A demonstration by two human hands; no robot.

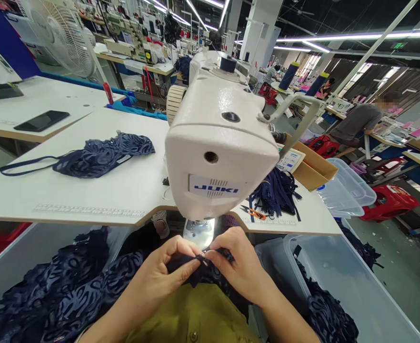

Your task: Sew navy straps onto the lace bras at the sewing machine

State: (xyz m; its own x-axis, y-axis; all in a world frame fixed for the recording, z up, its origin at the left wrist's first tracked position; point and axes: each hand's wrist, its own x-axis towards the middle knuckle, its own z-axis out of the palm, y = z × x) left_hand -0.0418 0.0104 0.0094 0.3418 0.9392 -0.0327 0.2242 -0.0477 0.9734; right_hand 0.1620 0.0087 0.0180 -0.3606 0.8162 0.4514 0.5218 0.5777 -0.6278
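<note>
Just in front of the sewing machine's metal plate, my left hand and my right hand meet, thumbs and fingertips almost touching. Both pinch a dark navy lace bra, mostly hidden behind the fingers and hanging toward my lap. Over the hands stands the white sewing machine, its needle area hidden by the head. Another navy lace bra lies on the table to the left, one strap looped out. Right of the machine sit a bundle of navy straps and orange thread snips.
A plastic bin at left holds navy lace pieces; another bin at right holds more. A phone lies on the neighbouring table. A cardboard box stands at the table's right. A fan and a seated co-worker are farther off.
</note>
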